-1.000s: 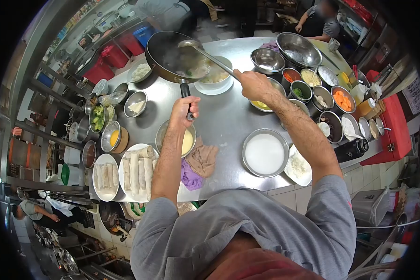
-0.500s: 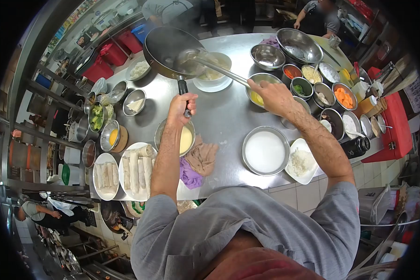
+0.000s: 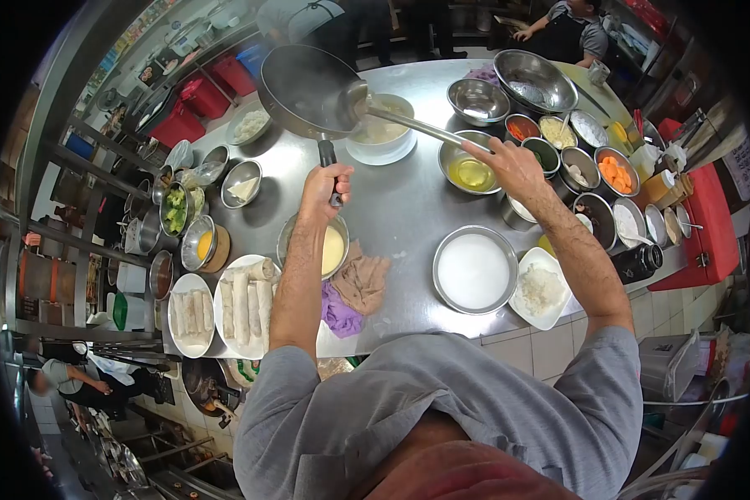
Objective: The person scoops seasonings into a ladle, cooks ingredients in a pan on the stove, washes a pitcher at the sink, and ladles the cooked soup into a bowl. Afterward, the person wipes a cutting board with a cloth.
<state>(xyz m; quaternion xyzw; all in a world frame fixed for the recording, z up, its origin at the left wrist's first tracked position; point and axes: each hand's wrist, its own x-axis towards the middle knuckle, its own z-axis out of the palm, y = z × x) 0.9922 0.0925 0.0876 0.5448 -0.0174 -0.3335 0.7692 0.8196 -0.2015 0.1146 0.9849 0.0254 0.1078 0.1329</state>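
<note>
My left hand (image 3: pixel 327 187) is wrapped round the black handle of a steaming dark wok (image 3: pixel 304 87). The wok tilts to the right, its rim above a white bowl (image 3: pixel 402 108) that stands on a white plate (image 3: pixel 385 157). My right hand (image 3: pixel 511 171) grips the long metal handle of a ladle (image 3: pixel 429 128). The ladle's head is at the wok's right rim, over the bowl. Pale food shows in the bowl, partly hidden by the ladle. Below my right hand sits a metal bowl of yellowish liquid (image 3: pixel 472 172).
Bowls of chopped ingredients, including orange pieces (image 3: pixel 614 172), crowd the right side. A basin of white liquid (image 3: pixel 475 268) and a dish of rice (image 3: pixel 540 292) stand near me. Plates of white rolls (image 3: pixel 248 304) lie front left. Cloths (image 3: pixel 360 282) lie mid-front. Other people stand beyond the table.
The ladle's head has moved right, from inside the wok to its rim over the bowl. My right hand has shifted slightly right and down. My left hand holds the wok nearly still.
</note>
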